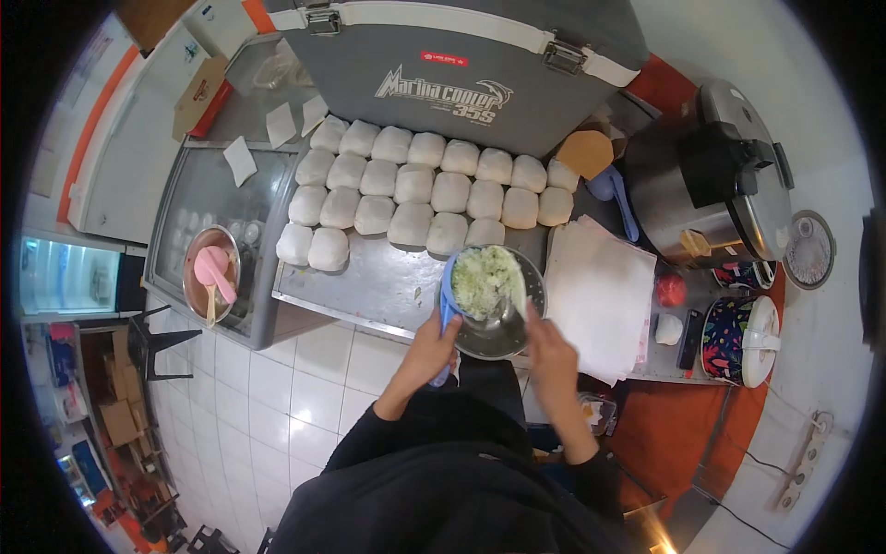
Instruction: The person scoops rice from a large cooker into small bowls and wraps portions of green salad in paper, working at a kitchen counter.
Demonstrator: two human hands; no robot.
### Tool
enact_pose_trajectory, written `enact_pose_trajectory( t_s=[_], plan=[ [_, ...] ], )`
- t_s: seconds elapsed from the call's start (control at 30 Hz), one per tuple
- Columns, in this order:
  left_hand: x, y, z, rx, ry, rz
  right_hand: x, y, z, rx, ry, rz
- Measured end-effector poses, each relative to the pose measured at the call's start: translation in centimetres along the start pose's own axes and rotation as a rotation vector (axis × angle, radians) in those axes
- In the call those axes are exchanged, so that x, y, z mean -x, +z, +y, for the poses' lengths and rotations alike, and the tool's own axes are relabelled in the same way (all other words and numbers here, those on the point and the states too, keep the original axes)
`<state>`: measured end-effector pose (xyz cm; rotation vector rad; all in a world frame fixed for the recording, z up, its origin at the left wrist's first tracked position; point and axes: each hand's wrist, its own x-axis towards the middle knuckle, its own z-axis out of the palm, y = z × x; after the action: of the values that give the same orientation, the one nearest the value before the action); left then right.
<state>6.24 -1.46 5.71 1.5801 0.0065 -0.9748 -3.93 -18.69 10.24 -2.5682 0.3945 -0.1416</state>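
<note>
My left hand (435, 345) grips the handle of a blue plastic scoop (447, 285). The scoop is heaped with pale green and white food (486, 280), perhaps rice or shredded vegetable. In my right hand (552, 353), slightly blurred, is a pale utensil (519, 291), held against the right side of the heap; its full shape is hard to make out. Below the scoop sits a round metal bowl (481, 341), partly covered by it. Beyond the bowl, several rounded white paper-wrapped bundles (413, 183) stand in rows on a metal tabletop (387, 280).
A grey cooler box (443, 76) backs the bundles. White paper sheets (599, 298) lie at the right, before a large rice cooker (706, 173) and a blue ladle (616, 201). Patterned food container (737, 343) and phone (689, 339) sit farther right. Leftward, a metal bowl (192, 287) holds a pink scoop (213, 266).
</note>
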Motion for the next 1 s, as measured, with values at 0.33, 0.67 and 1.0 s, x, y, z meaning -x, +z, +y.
enact_pose_trajectory(
  t_s=[0.33,0.67,1.0],
  plan=[
    [0.3,2.4,0.0,-0.173,0.126,0.171,4.3,6.6,-3.4,0.051,0.06,-0.027],
    [-0.4,2.4,-2.1,0.138,0.077,0.091,4.6,7.2,-3.6,0.169,0.067,-0.025],
    [0.2,3.8,2.0,0.43,0.233,0.095,0.6,4.1,-0.8,0.148,-0.178,0.166]
  ],
)
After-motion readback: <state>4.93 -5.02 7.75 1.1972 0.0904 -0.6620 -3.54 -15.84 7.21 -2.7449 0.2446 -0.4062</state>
